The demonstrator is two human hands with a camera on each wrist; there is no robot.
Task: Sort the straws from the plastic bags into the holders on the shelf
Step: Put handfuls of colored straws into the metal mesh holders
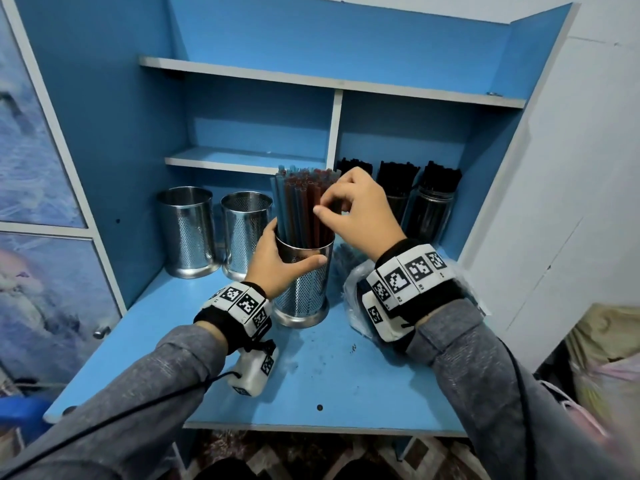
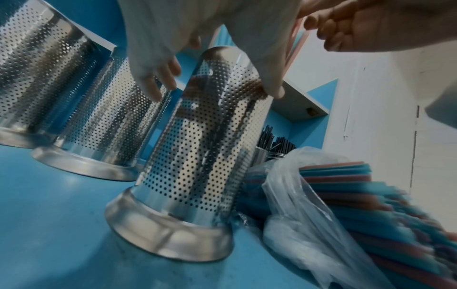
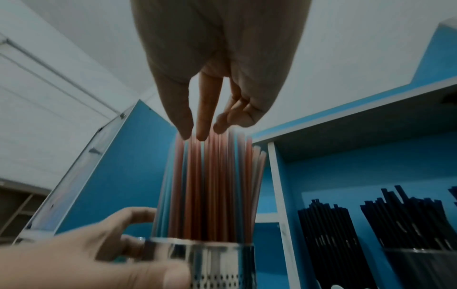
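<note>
A perforated steel holder (image 1: 306,289) (image 2: 197,146) (image 3: 222,260) stands on the blue shelf board, packed with upright red and blue straws (image 1: 298,202) (image 3: 212,185). My left hand (image 1: 291,251) (image 2: 212,88) (image 3: 158,246) grips the holder just below its rim, thumb in front and fingers behind. My right hand (image 1: 323,206) (image 3: 195,135) hovers over the bundle, with thumb and forefinger tips touching the straw tops and nothing seen pinched. A clear plastic bag (image 1: 353,292) (image 2: 296,195) holding more red and blue straws (image 2: 358,185) lies under my right wrist.
Two empty perforated holders (image 1: 187,230) (image 1: 246,230) stand to the left against the back. Jars of black straws (image 1: 398,181) (image 1: 438,188) (image 3: 329,224) fill the right compartment. A divider panel (image 1: 334,126) rises behind the held holder. Bare blue board (image 1: 329,375) lies in front.
</note>
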